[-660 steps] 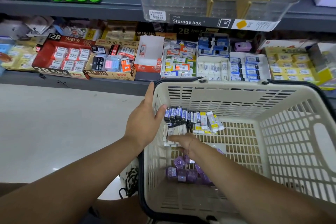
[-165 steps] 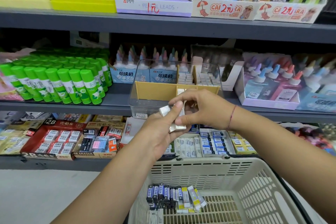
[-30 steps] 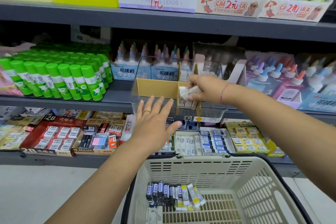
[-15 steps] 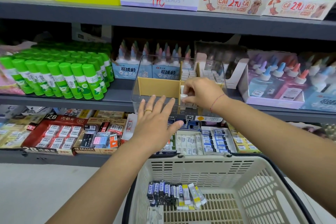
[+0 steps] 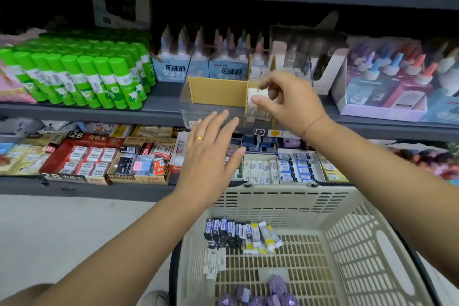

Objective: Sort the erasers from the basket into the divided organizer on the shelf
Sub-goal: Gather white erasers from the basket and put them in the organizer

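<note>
Hands up at the organizer (image 5: 198, 112): left hand (image 5: 211, 156) flat, fingers spread, gripping nothing, hovering just near of its clear front. Right hand (image 5: 288, 104) curled over the middle compartment, thumb against white erasers (image 5: 255, 105) stacked there; pinching one or merely touching, cannot tell. Plenty left down in the basket (image 5: 273, 196): sleeved erasers (image 5: 238, 231) along the far wall, purple ones (image 5: 260, 295) nearest. Likely light, firm, slightly grippy; best pinched across the long sides, several together.

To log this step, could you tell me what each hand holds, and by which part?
The right hand pinches a white eraser by its end, over the organizer; the left hand holds nothing.
</note>
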### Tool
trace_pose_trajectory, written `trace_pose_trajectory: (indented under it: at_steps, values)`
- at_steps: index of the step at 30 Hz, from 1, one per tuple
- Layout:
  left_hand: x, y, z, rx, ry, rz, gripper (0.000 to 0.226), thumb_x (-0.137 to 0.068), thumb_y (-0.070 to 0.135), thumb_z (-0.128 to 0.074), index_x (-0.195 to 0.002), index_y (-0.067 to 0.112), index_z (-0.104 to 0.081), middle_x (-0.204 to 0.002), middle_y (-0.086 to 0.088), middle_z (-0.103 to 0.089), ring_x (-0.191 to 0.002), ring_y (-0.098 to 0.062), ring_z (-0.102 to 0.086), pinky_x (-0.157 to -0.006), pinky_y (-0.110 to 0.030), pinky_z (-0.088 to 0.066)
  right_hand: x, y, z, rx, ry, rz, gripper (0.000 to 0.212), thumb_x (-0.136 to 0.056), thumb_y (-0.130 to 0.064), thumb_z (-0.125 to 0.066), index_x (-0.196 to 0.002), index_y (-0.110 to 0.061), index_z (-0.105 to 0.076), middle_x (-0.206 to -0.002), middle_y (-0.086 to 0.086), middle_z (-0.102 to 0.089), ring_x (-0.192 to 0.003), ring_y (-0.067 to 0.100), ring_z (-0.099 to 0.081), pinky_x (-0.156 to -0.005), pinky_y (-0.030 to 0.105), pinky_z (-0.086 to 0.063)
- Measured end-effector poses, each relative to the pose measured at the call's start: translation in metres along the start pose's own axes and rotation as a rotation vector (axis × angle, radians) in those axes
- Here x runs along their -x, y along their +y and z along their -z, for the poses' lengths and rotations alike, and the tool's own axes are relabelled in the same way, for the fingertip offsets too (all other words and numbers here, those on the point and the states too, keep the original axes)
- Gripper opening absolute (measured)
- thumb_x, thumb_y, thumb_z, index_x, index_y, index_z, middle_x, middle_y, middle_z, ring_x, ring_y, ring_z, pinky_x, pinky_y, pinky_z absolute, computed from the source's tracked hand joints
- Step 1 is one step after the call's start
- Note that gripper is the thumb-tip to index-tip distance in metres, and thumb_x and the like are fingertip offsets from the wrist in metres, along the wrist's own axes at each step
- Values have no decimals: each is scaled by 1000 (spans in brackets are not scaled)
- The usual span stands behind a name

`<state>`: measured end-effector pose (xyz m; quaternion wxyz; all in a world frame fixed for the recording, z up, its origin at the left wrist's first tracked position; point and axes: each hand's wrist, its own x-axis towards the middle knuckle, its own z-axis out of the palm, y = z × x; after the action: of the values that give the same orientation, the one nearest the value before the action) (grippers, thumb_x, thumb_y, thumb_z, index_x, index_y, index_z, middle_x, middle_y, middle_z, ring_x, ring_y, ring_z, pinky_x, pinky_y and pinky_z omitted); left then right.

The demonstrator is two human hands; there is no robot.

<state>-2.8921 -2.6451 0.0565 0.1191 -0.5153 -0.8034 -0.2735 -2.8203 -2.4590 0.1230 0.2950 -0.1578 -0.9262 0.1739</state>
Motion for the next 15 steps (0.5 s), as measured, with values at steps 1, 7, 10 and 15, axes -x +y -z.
trace_pose_trajectory:
  at_steps: [1, 7, 10, 15]
  values:
    - [11, -2, -5, 6, -9, 19, 59, -95, 49, -29, -145, 18, -38, -152, -2, -33, -142, -19, -20, -115, -33, -5, 18, -4, -1, -76, 59, 17, 18, -87, -35, -64, -92, -18, -60, -75, -7, -54, -66, 6, -47, -62, 22, -41]
    - [92, -34, -46, -98, -388, 355, 70, -95, 57, -27, -153, 26, -5, -161, 2, -8, -147, -19, -5, -117, -38, -3, 176, 15, -85, -415, -488, -405, 20, -91, -35, -59, -82, -17, -59, -75, -7, -57, -67, 3, -52, -72, 25, -50]
    - [122, -41, -59, 33, -458, 510, 74, -95, 54, -34, -153, 27, 3, -161, -1, -8, -146, -21, -16, -115, -42, -22, 249, 31, -152, -564, -852, -865, 53, -72, -66, -63, -98, -20, -60, -92, -7, -61, -95, 14, -61, -97, 42, -50]
    - [129, -39, -61, 181, -386, 574, 71, -96, 51, -35, -153, 33, 4, -160, 5, -12, -140, -18, -31, -103, -36, -37, 269, 8, -212, -855, -907, -1246, 88, -79, -52, -69, -146, -12, -30, -149, 11, -37, -133, 28, -41, -110, 45, -34]
